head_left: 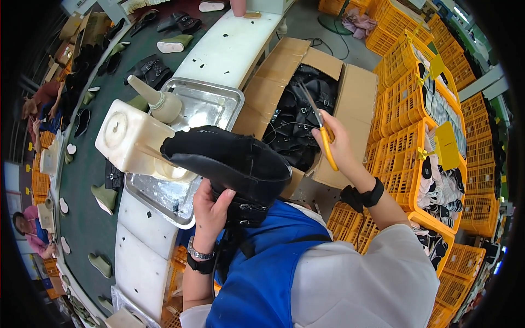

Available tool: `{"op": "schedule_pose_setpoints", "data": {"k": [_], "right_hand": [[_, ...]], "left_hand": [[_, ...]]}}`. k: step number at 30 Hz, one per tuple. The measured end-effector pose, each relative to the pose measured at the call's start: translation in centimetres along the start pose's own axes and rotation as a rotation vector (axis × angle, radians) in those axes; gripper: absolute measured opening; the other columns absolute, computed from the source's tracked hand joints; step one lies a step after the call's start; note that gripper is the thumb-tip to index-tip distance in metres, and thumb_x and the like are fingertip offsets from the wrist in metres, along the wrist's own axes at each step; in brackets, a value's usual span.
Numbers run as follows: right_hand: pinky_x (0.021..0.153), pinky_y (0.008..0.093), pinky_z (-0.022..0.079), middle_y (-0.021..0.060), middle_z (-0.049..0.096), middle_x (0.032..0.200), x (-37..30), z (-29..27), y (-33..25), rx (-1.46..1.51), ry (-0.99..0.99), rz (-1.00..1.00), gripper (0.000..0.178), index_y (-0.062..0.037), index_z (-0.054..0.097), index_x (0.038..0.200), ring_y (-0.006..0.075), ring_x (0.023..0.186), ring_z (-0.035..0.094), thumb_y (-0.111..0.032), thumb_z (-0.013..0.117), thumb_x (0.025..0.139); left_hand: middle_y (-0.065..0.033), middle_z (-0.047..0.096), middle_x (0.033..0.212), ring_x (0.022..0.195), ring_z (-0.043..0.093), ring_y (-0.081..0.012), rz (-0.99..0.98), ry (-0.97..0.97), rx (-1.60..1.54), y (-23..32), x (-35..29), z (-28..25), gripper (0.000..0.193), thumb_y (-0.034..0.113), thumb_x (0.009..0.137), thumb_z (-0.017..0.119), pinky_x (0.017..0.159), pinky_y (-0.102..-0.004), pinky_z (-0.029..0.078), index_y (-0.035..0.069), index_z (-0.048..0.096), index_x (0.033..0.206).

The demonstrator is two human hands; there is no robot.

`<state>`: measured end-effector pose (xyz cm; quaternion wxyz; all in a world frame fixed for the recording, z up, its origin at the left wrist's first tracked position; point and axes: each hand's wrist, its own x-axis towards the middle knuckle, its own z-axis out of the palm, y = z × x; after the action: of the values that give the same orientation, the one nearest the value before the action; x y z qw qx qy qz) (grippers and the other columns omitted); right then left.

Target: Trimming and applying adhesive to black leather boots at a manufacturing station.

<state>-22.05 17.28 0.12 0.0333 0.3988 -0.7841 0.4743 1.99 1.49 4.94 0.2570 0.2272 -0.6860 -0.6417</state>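
Note:
My left hand point(210, 210) grips a black boot upper point(240, 161) from below, with its wide opening turned up and buckled straps hanging under it. The fingers behind the upper are hidden. Out to the right, my right hand point(336, 139) is closed round a pair of scissors point(327, 146) with yellow-orange handles. Their long blades point up and away, over an open cardboard carton point(358, 104). Black buckled uppers point(307, 109) fill that carton. The scissors are well apart from the upper in my left hand.
Left of the upper, a white plastic container point(128, 139) and a nozzled bottle point(167, 107) stand at metal trays point(235, 101) on the white bench point(142, 240). Beyond runs a green belt point(85, 191) with scattered shoes. Orange crates point(394, 120) of shoe parts are stacked at right.

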Motion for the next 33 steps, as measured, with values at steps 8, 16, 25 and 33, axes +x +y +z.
{"op": "schedule_pose_setpoints", "data": {"k": [8, 16, 25, 33], "right_hand": [[0.061, 0.0249, 0.045, 0.0076, 0.052, 0.071, 4.2, 2.2, 11.5, 0.413, 0.013, 0.673, 0.039, -0.0036, 0.049, 0.108, 0.0124, 0.067, 0.053, -0.012, 0.067, 0.075], [0.073, 0.0453, 0.045, 0.02, 0.056, 0.087, 4.7, 5.8, 18.5, -0.629, -0.083, 0.46, 0.058, -0.0112, 0.045, 0.106, 0.0378, 0.085, 0.056, -0.04, 0.073, 0.064], [0.066, 0.0443, 0.046, 0.015, 0.053, 0.086, 1.7, 7.8, 21.2, -0.897, -0.239, 0.337, 0.021, -0.0161, 0.045, 0.1, 0.0333, 0.083, 0.056, -0.013, 0.051, 0.08], [0.086, 0.0323, 0.039, 0.0143, 0.056, 0.106, 5.1, 0.6, 19.6, -0.42, 0.055, 0.149, 0.031, -0.0017, 0.05, 0.115, 0.025, 0.099, 0.051, -0.018, 0.037, 0.091]], "left_hand": [[-0.0007, 0.053, 0.082, 0.073, 0.047, -0.0065, -0.009, 0.445, 0.336, 2.3, -6.0, -7.7, 0.014, 0.005, 0.08, 0.049, 0.065, -0.0215, 0.039, 0.001, 0.053, 0.093], [-0.0094, 0.058, 0.092, 0.079, 0.052, -0.0147, -0.272, 1.001, 0.506, -0.5, -15.8, -26.3, 0.042, 0.033, 0.089, 0.049, 0.073, -0.0274, 0.043, -0.008, 0.053, 0.099], [-0.0028, 0.056, 0.08, 0.069, 0.051, -0.0129, -0.833, 0.998, 0.38, -7.0, -25.2, -33.0, 0.04, 0.038, 0.088, 0.05, 0.063, -0.0252, 0.042, -0.002, 0.056, 0.092], [-0.011, 0.058, 0.108, 0.098, 0.055, -0.0167, -0.049, 0.758, 0.558, 5.2, -14.9, -22.9, 0.038, 0.019, 0.086, 0.055, 0.088, -0.0268, 0.041, 0.0, 0.05, 0.118]]}}
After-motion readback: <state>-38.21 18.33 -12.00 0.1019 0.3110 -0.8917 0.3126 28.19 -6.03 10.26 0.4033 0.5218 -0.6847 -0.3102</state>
